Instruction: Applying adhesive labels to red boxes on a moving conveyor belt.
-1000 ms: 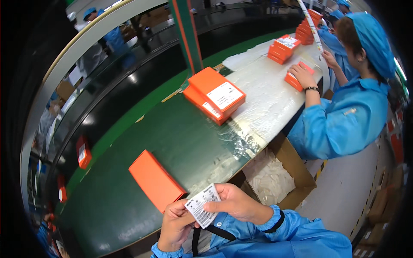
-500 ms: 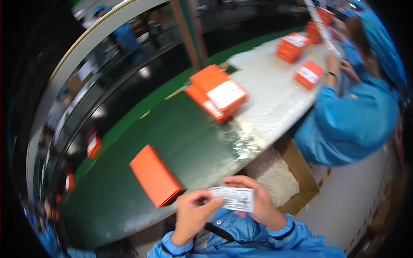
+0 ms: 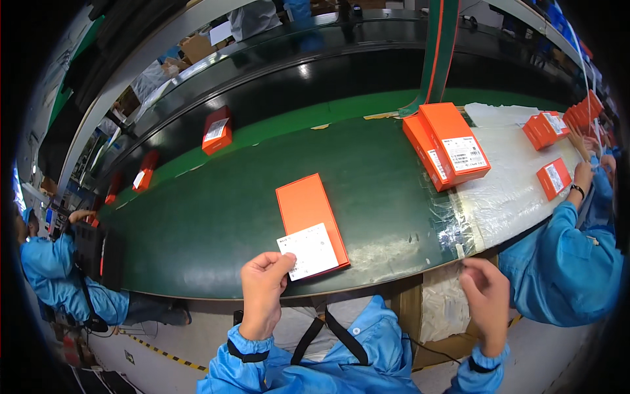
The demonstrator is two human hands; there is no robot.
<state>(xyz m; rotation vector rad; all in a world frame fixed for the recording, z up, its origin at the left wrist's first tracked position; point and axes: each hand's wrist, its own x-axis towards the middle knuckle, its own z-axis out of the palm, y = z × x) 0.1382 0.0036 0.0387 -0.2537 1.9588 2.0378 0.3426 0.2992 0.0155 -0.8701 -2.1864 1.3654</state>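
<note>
Between the thumb and fingers of my left hand (image 3: 266, 285) is a white printed label (image 3: 308, 251). It lies over the near end of a flat orange box (image 3: 307, 203) on the green table; whether it is stuck down I cannot tell. My right hand (image 3: 487, 299) is off to the right, above the table's front edge. Its fingers are curled with a gap between thumb and forefinger, and nothing shows in them.
Two stacked orange boxes (image 3: 453, 148) with white labels stand at the right. Beyond the green table (image 3: 197, 217) a dark conveyor (image 3: 367, 72) carries more orange boxes (image 3: 217, 130). An open carton (image 3: 446, 305) is below the front edge. Co-workers in blue (image 3: 571, 262) sit at both sides.
My hands have separated: the left has brought the label over the orange box, while the right has moved away to the right. My view has turned and levelled.
</note>
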